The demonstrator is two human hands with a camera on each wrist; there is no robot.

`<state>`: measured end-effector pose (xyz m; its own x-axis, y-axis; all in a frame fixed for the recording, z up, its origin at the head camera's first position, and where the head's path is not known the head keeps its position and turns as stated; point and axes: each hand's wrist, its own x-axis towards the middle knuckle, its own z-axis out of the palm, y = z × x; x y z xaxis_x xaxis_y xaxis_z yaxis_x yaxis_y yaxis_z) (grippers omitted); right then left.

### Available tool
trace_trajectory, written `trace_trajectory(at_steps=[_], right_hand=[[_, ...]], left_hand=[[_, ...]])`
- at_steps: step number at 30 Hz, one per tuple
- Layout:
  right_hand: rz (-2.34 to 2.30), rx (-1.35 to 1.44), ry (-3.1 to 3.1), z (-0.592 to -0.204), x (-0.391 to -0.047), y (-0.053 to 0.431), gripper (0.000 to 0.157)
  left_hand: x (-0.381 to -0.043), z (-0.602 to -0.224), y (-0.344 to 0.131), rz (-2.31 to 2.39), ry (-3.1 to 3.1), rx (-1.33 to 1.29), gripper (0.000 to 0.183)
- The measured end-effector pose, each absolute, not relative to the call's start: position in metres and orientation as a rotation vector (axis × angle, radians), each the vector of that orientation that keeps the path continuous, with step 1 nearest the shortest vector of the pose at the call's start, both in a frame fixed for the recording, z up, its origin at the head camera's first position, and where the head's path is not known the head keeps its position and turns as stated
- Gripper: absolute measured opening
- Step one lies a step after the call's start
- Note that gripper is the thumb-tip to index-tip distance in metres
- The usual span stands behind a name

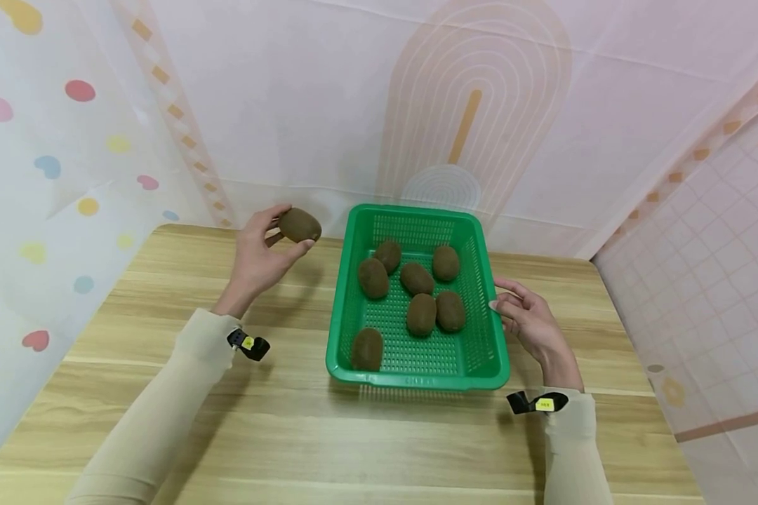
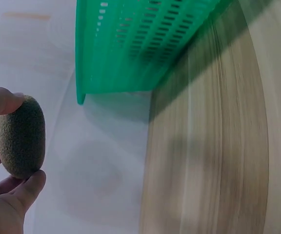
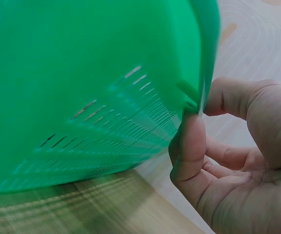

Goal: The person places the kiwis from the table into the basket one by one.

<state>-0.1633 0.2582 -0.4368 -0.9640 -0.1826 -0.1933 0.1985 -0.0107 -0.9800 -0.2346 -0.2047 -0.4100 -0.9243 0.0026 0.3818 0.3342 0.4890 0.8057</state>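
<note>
Left of the basket, my left hand (image 1: pixel 262 252) pinches a kiwi (image 1: pixel 300 225) between thumb and fingers, held up above the table. The left wrist view shows the same brown, fuzzy kiwi (image 2: pixel 21 137) gripped at its two ends. My right hand (image 1: pixel 530 319) grips the right rim of a green plastic basket (image 1: pixel 417 383), thumb on one side and a curled finger on the other, as the right wrist view shows at the rim (image 3: pixel 206 58). Several kiwis lie inside the basket, one kiwi (image 1: pixel 368 349) by itself in the near left corner and another (image 1: pixel 446 263) at the back right.
The basket stands on a wood-grain table (image 1: pixel 379 449) near its back edge. Behind rises a pale patterned cloth (image 1: pixel 303 91). A dotted cloth (image 1: pixel 57 210) hangs on the left and a grid-patterned one (image 1: pixel 720 280) on the right.
</note>
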Motion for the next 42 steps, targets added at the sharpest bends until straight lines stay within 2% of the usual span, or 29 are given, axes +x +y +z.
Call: trace_trajectory(at_steps=[23,42], right_hand=[[-2.078,0.003,1.979,-0.435,-0.164,0.258,0.057],[-2.07,0.028,1.985,-0.435,-0.163,0.258,0.055]], left_hand=[[-0.211,-0.39,-0.164,-1.427,-2.364,-0.643,0.066],[-0.19,-0.389,-0.136,-1.371,-2.416,-0.995,0.066]])
